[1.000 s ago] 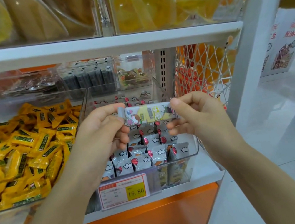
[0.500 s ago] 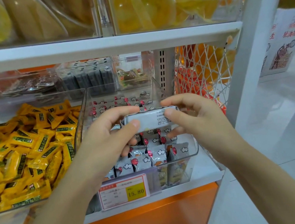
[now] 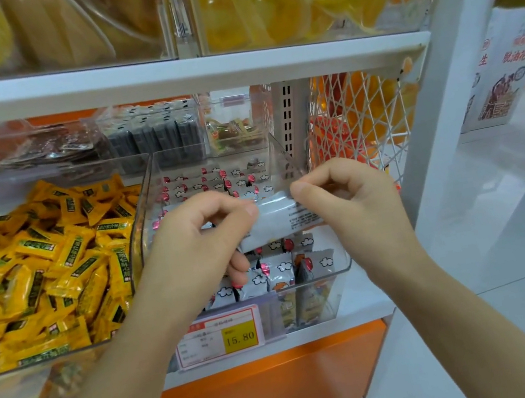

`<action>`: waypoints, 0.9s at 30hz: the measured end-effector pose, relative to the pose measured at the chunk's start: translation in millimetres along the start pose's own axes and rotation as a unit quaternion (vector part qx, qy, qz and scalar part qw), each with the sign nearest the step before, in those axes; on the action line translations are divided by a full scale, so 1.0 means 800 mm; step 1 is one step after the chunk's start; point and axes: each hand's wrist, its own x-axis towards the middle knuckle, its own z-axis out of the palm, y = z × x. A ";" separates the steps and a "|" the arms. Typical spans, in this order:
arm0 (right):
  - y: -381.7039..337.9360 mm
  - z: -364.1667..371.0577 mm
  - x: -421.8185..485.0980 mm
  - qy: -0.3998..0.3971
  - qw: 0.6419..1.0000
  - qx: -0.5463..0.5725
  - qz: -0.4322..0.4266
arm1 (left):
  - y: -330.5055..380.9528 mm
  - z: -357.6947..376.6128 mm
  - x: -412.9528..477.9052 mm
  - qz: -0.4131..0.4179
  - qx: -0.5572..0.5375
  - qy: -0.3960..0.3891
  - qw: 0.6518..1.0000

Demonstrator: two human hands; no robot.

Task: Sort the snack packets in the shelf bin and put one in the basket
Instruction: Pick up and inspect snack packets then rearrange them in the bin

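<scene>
A small snack packet (image 3: 275, 219) hangs over the clear shelf bin (image 3: 343, 265), its pale printed back toward me. My left hand (image 3: 199, 244) pinches its left end and my right hand (image 3: 348, 200) pinches its right end. Inside the bin stand several silvery packets with red and white cloud prints (image 3: 279, 269), upright in rows. Part of the held packet is hidden behind my fingers. No basket shows in view.
A bin of yellow packets (image 3: 40, 270) sits to the left. A price tag reading 15.80 (image 3: 223, 335) hangs on the bin front. A white shelf board (image 3: 164, 79) runs above. A white mesh side panel (image 3: 359, 123) and white floor (image 3: 505, 245) lie to the right.
Both hands have turned the packet over, from its colourful front to its pale printed back, and lowered it slightly toward the bin.
</scene>
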 end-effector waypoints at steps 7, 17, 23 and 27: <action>0.002 0.002 0.000 -0.037 0.999 0.027 0.014 | -0.004 0.000 0.002 -0.019 0.011 0.032 0.999; 0.008 0.002 0.003 -0.144 0.988 -0.037 -0.044 | -0.009 0.000 0.004 -0.035 0.039 -0.039 0.998; 0.013 -0.016 0.024 -0.023 0.999 -0.033 -0.035 | -0.006 0.014 0.017 0.001 0.059 0.000 0.998; 0.025 -0.029 0.040 0.076 0.996 -0.053 -0.002 | -0.016 0.016 0.044 0.042 0.225 0.047 0.972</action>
